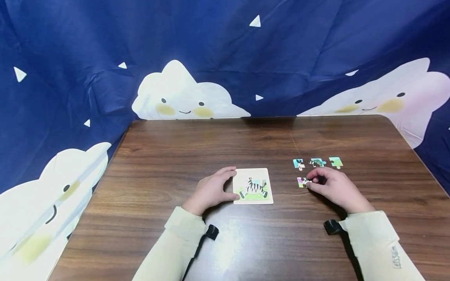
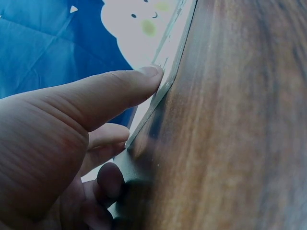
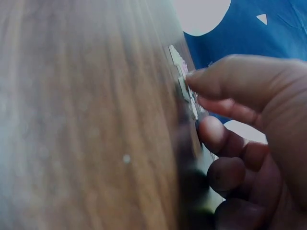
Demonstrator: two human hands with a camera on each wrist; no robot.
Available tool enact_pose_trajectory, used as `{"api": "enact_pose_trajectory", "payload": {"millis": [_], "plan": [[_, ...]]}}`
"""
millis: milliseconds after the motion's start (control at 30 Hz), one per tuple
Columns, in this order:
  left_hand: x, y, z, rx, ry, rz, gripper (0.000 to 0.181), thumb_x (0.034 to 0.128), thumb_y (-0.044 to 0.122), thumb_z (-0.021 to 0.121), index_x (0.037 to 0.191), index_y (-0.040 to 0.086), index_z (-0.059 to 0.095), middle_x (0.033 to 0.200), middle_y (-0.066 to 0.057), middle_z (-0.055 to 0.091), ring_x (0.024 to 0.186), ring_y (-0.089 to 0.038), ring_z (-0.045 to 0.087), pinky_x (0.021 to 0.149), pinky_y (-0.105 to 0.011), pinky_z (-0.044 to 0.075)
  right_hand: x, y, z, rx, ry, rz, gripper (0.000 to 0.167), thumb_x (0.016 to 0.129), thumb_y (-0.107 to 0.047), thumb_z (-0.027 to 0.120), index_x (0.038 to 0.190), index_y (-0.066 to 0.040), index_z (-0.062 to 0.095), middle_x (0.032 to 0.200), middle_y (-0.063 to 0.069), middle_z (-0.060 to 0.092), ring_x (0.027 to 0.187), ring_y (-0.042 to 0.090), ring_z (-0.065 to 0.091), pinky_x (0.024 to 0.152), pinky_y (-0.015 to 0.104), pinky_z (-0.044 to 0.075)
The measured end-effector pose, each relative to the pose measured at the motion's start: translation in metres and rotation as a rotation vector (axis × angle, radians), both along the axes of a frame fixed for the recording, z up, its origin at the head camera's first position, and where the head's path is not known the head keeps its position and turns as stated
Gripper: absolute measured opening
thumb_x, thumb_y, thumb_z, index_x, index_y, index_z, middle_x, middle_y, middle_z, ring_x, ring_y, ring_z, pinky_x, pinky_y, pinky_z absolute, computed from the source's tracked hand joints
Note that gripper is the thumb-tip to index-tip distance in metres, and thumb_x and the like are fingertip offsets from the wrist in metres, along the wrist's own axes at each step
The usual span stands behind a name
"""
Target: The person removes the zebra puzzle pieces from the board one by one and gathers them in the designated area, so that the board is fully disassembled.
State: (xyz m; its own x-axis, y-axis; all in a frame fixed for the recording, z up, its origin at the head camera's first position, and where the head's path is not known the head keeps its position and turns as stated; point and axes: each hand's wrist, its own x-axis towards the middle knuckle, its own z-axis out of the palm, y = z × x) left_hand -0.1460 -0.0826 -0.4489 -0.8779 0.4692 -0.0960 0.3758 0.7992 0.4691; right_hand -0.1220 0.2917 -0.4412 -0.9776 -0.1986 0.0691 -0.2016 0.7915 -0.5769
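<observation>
"While your left hand [image 1: 212, 191] grips the square puzzle board [image 1: 240, 176], your thumb sits at its near corner and your index finger at its far one."

"So where is the board?"

"Just to the right of those fingers, on the brown table [image 1: 175, 148]. A striped zebra picture [image 1: 254, 188] shows on it; the part beside your index finger is pale and bare."

"And the right hand?"

"Your right hand [image 1: 335, 189] pinches a small puzzle piece [image 1: 307, 180] between thumb and index finger, just above the table. A pink-and-green patch [image 1: 300, 182] sticks out to the left of your fingertips; whether it belongs to that same piece, you cannot tell."

"Anything else near it?"

"Three loose pieces lie in a row beyond that hand: a blue-and-white piece [image 1: 299, 164] ahead and to the left of your fingertips, a teal piece [image 1: 317, 162] ahead of your fingers, and a green piece [image 1: 335, 162] ahead of your knuckles."

"What about the surroundings?"

"Behind each hand, you have a cream sleeve [image 1: 372, 232] and a dark strap [image 1: 332, 227]. Well beyond both hands hangs a blue backdrop [image 1: 218, 31] with smiling clouds [image 1: 183, 91]."
</observation>
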Motion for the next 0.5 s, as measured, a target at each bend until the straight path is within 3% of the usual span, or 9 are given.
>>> {"api": "enact_pose_trajectory", "payload": {"millis": [200,500], "plan": [[0.0003,0.0000,-0.0001,-0.003,0.009,0.000,0.078,0.0796,0.047,0.081,0.147,0.019,0.053,0.155,0.014,0.042,0.133,-0.018,0.052,0.093,-0.049,0.049,-0.0008,-0.0005,-0.0012,0.019,-0.003,0.005,0.011,0.085,-0.016,0.078,0.094,-0.015,0.072,0.083,-0.005,0.062,0.079,0.012,0.053,0.071,0.027,0.042],[0.0008,-0.0002,-0.0007,-0.003,0.005,0.004,0.079,0.0794,0.048,0.081,0.147,0.019,0.053,0.156,0.014,0.042,0.134,-0.019,0.052,0.094,-0.049,0.049,0.0015,-0.0062,-0.0022,-0.088,0.085,-0.085,0.008,0.089,-0.015,0.074,0.096,-0.012,0.074,0.087,0.000,0.068,0.077,0.012,0.053,0.069,0.019,0.039]]}}
